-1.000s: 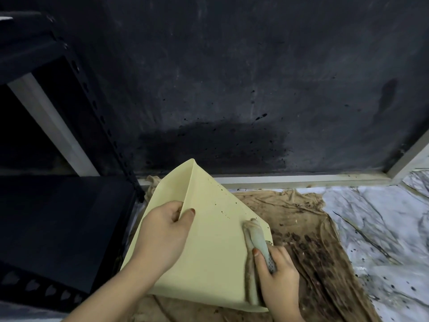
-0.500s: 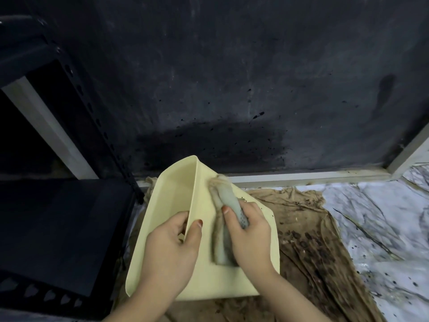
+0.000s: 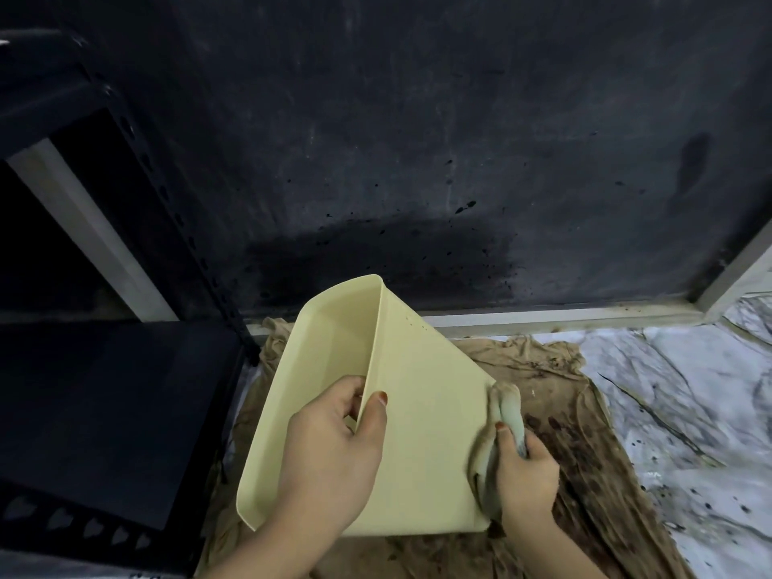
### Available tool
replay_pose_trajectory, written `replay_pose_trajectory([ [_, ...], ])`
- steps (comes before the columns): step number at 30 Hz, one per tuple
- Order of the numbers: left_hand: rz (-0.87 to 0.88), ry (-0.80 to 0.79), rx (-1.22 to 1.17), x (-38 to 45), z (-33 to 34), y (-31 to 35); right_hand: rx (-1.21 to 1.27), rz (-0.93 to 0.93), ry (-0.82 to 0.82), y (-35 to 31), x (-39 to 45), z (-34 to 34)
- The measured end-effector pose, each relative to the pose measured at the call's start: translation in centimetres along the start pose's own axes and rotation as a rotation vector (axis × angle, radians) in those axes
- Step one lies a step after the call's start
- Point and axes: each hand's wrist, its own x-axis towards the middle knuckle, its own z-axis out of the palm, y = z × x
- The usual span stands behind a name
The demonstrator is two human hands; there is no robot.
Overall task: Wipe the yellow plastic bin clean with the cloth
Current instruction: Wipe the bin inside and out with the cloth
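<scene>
The yellow plastic bin (image 3: 422,415) is tilted above the floor, a flat outer side facing me and its open mouth to the left. My left hand (image 3: 334,457) grips the bin's corner edge, thumb on the outer face and fingers inside. My right hand (image 3: 524,478) holds a bunched grey-green cloth (image 3: 503,428) pressed against the bin's right edge. A few small dark specks show near the top of the outer face.
A stained brown rag (image 3: 585,453) is spread on the marble floor (image 3: 689,394) under the bin. A black metal shelf rack (image 3: 104,403) stands close at the left. A dark splattered wall (image 3: 417,160) and pale baseboard lie just behind.
My right hand with the cloth has slid from the upper middle of the bin's face down and right to its right edge. The bin has turned slightly in my left hand.
</scene>
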Motion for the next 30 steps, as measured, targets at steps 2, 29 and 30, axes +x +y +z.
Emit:
replay_pose_trajectory([
  [2,0.013,0.0,0.009,0.2,0.2,-0.1,0.011,-0.021,-0.04,-0.3,-2.0,-0.1],
  [29,0.075,-0.113,0.028,-0.1,-0.7,-1.3,-0.069,-0.065,-0.007,-2.6,3.3,0.6],
  [30,0.071,-0.116,0.037,-0.1,-0.7,-1.2,-0.066,-0.054,0.015,-2.2,3.2,0.5],
])
